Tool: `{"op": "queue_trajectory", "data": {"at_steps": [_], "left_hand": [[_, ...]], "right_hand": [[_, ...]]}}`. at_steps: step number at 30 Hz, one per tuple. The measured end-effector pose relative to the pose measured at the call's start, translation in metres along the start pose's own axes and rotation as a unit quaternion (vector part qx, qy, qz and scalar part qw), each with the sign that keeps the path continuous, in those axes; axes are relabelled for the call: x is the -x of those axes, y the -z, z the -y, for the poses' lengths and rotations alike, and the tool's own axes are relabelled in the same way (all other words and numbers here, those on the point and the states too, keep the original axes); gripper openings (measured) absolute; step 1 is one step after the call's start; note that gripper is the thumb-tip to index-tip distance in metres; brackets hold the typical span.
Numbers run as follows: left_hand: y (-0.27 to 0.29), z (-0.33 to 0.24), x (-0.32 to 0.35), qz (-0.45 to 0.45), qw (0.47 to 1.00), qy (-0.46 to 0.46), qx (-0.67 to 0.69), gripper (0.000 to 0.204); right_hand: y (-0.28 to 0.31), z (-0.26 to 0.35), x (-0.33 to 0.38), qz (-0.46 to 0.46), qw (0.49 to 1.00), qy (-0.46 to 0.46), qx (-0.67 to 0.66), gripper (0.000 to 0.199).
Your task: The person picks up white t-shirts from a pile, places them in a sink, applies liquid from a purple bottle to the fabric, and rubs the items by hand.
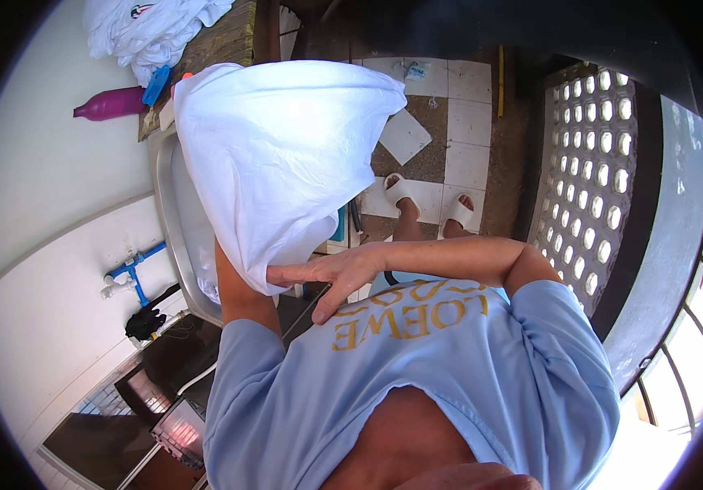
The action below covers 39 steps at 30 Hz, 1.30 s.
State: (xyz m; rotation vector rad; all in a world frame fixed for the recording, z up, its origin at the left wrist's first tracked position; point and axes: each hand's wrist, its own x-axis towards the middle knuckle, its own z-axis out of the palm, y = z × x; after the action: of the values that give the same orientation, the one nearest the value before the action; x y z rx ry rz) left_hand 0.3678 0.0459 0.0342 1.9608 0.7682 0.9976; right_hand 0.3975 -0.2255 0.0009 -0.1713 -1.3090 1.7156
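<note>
A large white cloth point(286, 139) is draped over my left forearm point(241, 290) and spreads up and away from me, beside the sink. My left hand is hidden inside or beneath it, so its fingers do not show. My right hand point(339, 273) reaches across from the right to the cloth's near lower edge. Its fingers are stretched out against the fabric, and the thumb points down, apart from them. The metal sink point(173, 224) lies left of the cloth, partly covered by it, with some white fabric point(207, 273) low inside.
Beyond the sink, a white cloth pile point(151, 33) lies on a worn wooden board point(216, 41), near a purple bottle point(110, 104) and a blue object point(156, 85). Blue pipes point(135, 268) run along the left wall. A person's slippered feet point(404, 196) stand on the tiles. Perforated blocks point(588, 175) line the right.
</note>
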Motion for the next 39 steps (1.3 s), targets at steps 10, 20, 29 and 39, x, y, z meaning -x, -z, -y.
{"op": "queue_trajectory", "data": {"at_steps": [10, 20, 29, 39], "left_hand": [[0.015, 0.005, 0.019, 0.009, 0.997, 0.053, 0.056, 0.053], [0.017, 0.013, 0.026, 0.014, 0.991, 0.086, 0.103, 0.050], [0.008, 0.024, 0.026, 0.022, 0.983, 0.096, 0.157, 0.048], [0.034, 0.020, 0.034, 0.025, 0.976, 0.109, 0.189, 0.045]], "right_hand": [[0.005, -0.027, -0.008, 0.077, 0.996, 0.002, -0.034, 0.090], [0.013, -0.056, -0.011, 0.110, 0.991, -0.018, -0.071, 0.086], [0.017, -0.060, 0.001, 0.071, 0.992, -0.030, -0.103, 0.084], [0.038, 0.049, 0.086, -0.198, 0.975, -0.019, -0.097, 0.135]]}}
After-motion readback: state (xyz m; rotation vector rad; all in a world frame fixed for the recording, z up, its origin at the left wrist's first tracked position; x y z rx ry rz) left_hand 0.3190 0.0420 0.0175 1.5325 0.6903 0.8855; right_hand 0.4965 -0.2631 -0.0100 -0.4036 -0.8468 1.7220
